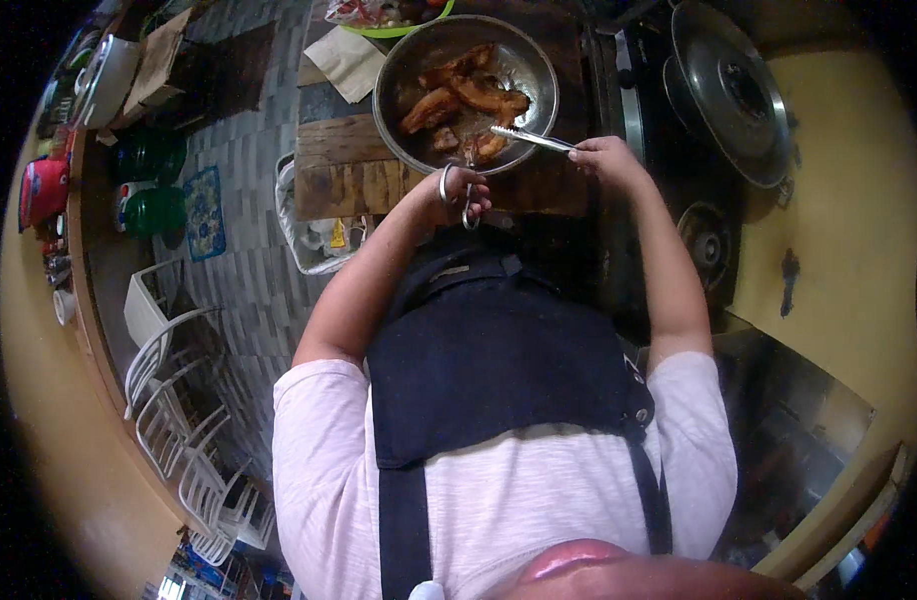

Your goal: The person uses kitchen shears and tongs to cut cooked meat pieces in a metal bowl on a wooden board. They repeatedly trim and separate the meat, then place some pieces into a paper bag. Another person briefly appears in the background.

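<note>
My left hand (pixel 462 196) is at the near rim of a wide metal pan (pixel 382 124), fingers curled around what look like metal scissors (pixel 470 217). One handle loop hangs below the fingers, and the blade end points into the pan. A silvery ring also circles this hand near the wrist; whether it is a bangle or a handle cannot be told. My right hand (pixel 608 161) grips metal tongs (pixel 537 139), whose scalloped tip touches or overlaps a piece of meat at the pan's right side. Several browned strips of fried meat (pixel 432 110) lie in the pan with shiny liquid.
Under the pan is a wooden table (pixel 338 187), with a folded paper or napkin (pixel 346 64) and a green-rimmed bowl (pixel 398 30) beyond. A lined bin (pixel 308 255) stands at left. To the right are a stove burner (pixel 707 247) and a large wok or lid (pixel 728 90).
</note>
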A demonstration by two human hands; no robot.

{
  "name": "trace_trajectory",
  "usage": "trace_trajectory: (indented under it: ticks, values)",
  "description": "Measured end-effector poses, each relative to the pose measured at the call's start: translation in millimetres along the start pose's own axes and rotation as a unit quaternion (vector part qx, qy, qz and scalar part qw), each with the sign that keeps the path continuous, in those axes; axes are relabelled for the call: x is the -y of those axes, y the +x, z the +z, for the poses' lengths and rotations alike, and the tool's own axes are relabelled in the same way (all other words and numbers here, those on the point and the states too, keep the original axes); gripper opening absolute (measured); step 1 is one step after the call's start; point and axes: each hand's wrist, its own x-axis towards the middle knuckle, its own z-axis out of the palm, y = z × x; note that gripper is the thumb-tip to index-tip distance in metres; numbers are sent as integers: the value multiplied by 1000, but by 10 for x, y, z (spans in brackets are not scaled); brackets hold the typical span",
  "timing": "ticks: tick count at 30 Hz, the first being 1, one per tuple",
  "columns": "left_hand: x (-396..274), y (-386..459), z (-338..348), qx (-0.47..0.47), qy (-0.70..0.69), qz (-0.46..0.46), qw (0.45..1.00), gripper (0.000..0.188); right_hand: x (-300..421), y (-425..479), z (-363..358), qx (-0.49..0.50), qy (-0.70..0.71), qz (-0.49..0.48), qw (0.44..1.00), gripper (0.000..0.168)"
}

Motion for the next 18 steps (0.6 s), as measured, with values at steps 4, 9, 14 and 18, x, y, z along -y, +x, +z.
trace_trajectory:
  ticks: [4, 9, 14, 18]
  values:
    - [-97, 202, -176, 43, -54, -32, 997, 17, 274, 12, 52, -6, -83, 18, 996, 34]
    - [-331, -65, 39, 17, 31, 19, 999, 15, 319, -25, 6, -11, -121, -3, 993, 35]
    - [-335, 70, -52, 31, -7, -34, 999, 15, 154, 13, -47, -41, -140, -47, 988, 37]
    - [-247, 278, -191, 17, 83, 8, 996, 14, 156, 0, -77, -23, -121, -38, 992, 34]
